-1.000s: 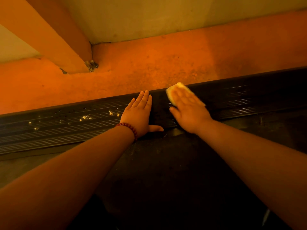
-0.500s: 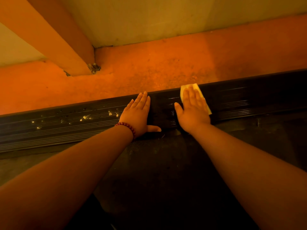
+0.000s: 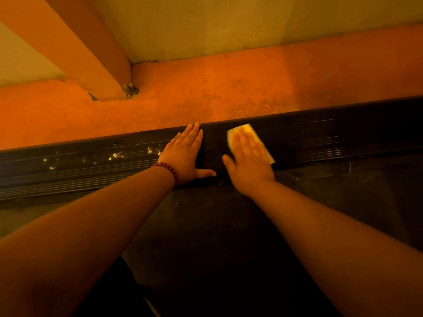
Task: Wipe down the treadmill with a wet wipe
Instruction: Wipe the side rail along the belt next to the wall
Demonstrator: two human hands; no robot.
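The left hand [image 3: 185,156] lies flat, palm down, on the dark ribbed rail [image 3: 320,138] at the far side of the treadmill. Its fingers are straight and pressed together, their tips reaching the rail's far edge, and the thumb sticks out to the right along the near edge. It holds nothing. A bead bracelet [image 3: 168,168] sits on that wrist.

Just beside it, with a narrow strip of bare rail between them, the right hand [image 3: 248,161] is also flat and open. It is blurred, with its fingers stretched out, slightly spread and angled to the far left. It presses the wipe [image 3: 241,130] against the rail rather than gripping it. The wipe is a pale folded rectangle trapped under the palm and fingers. Its far end shows beyond the fingertips and one long edge shows along the hand's right side.

Pale specks [image 3: 115,154] dot the rail left of the left hand. Both forearms reach across the dark belt [image 3: 229,225]. Beyond the rail is an orange floor [image 3: 229,92], where a post [image 3: 96,65] stands at the foot of a wall [image 3: 229,24].
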